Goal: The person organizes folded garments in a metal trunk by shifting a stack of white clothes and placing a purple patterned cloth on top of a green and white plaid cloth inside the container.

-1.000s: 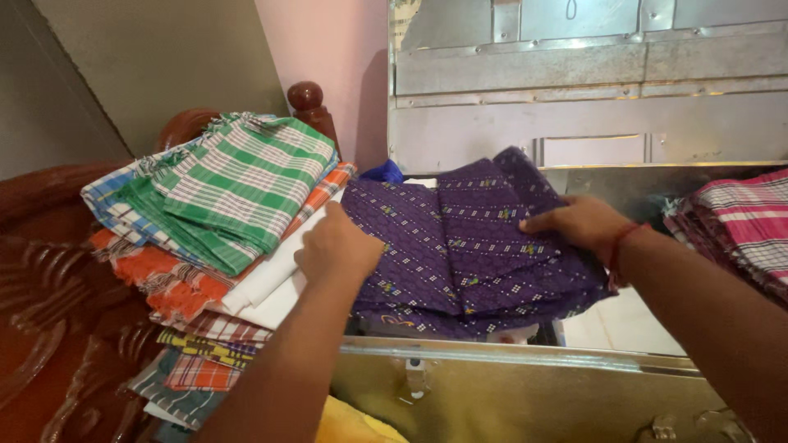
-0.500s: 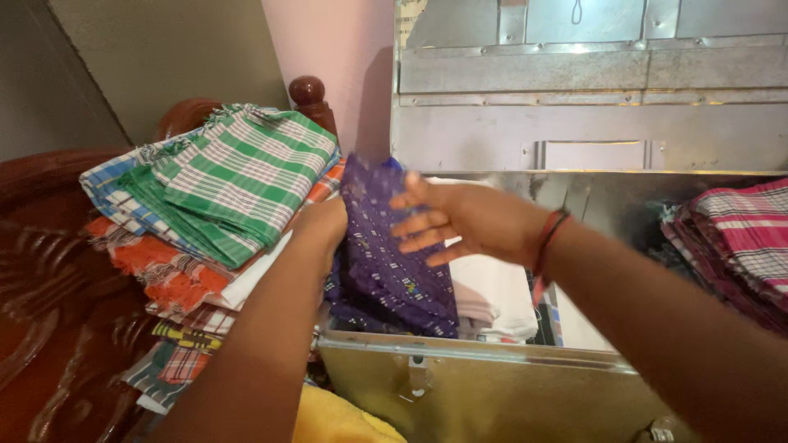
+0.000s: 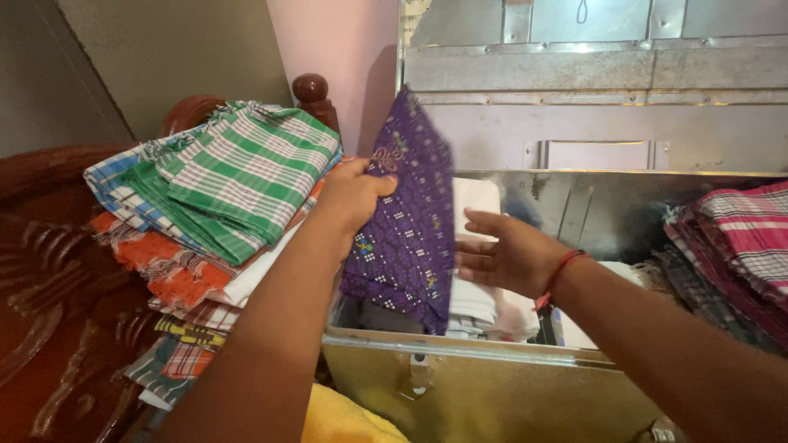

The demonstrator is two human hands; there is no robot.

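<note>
Two hands are busy over an open metal trunk (image 3: pixel 492 385). Your left hand (image 3: pixel 353 193) has its fingers pinched tight on the top edge of a folded purple cloth (image 3: pixel 406 221). It holds the cloth up on its side above the left end of the trunk. The cloth looks soft and thin, with tiny light dots and small patterns woven in. Your right hand (image 3: pixel 505 254) is flat, with fingers spread wide, just beside the cloth's right face, holding nothing. A red thread (image 3: pixel 558 275) is tied round that wrist. Folded white cloths (image 3: pixel 476 295) lie inside the trunk under your hands. On your left a tall stack of checked cloths (image 3: pixel 222 189), green on top and orange below, rests on dark carved wood (image 3: pixel 49 312). More pink checked cloths (image 3: pixel 739 254) are piled on the right
</note>
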